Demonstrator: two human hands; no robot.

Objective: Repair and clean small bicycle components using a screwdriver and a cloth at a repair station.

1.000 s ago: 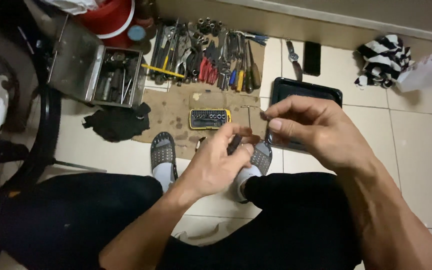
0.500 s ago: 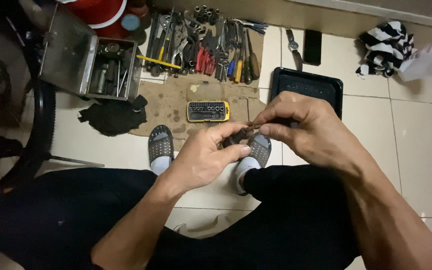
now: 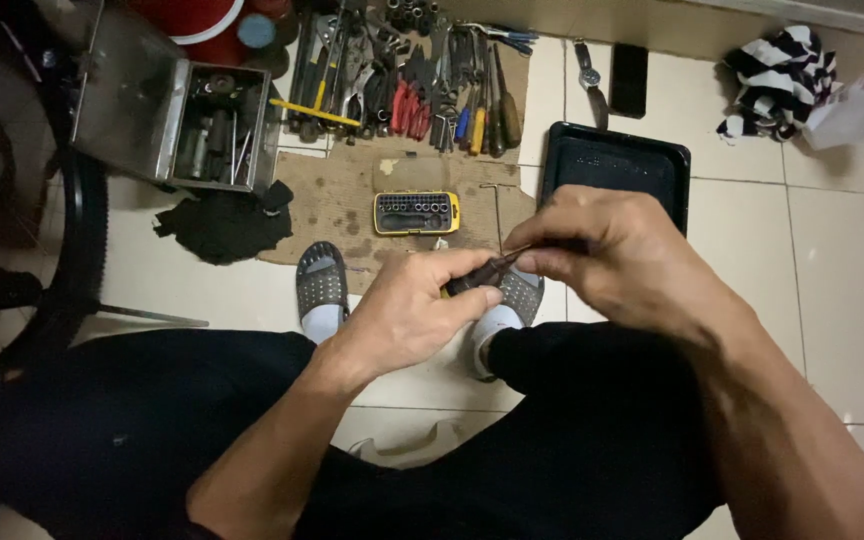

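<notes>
Tiled floor lies beyond both hands: left hand (image 3: pixel 422 310) and right hand (image 3: pixel 612 255), now closer together, grip a dark screwdriver (image 3: pixel 482 274); yellow bit case (image 3: pixel 416 212) sits just beyond.

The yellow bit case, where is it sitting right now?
In the head view the yellow bit case lies on the cardboard sheet, centre-left, just beyond the left hand and below the row of hand tools.

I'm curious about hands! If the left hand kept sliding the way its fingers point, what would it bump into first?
Probably the right hand. The left hand points up and to the right along the small dark tool that both hands grip, and the right hand's fingers sit at its far end. Depth is hard to judge from above.
</notes>
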